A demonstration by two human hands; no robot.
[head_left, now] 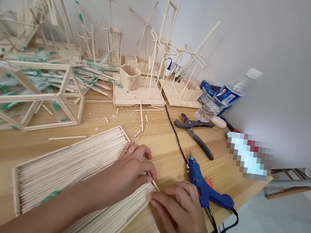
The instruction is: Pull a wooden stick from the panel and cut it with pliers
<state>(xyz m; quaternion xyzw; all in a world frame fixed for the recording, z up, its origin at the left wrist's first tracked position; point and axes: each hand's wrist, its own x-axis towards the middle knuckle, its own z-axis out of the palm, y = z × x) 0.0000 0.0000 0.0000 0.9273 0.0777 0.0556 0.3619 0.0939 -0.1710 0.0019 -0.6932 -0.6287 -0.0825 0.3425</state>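
Observation:
A flat panel of wooden sticks (76, 167) laid side by side rests on the table, with sticks along its edges as a border. My left hand (136, 168) reaches over the panel; its thumb and index finger pinch a thin edge stick (154, 182) at the right side. My right hand (182, 216) is at the panel's right corner, its fingertips together at the end of that same stick. Just beyond my right hand lies a blue glue gun (200, 182), its nozzle pointing away.
Black-handled pliers (198, 138) and a water bottle (221, 99) stand or lie at the back right. A stick frame (42, 96) and wrapped stick bundles crowd the left. Stick models on bases (135, 94) line the wall. Black cables run past the glue gun.

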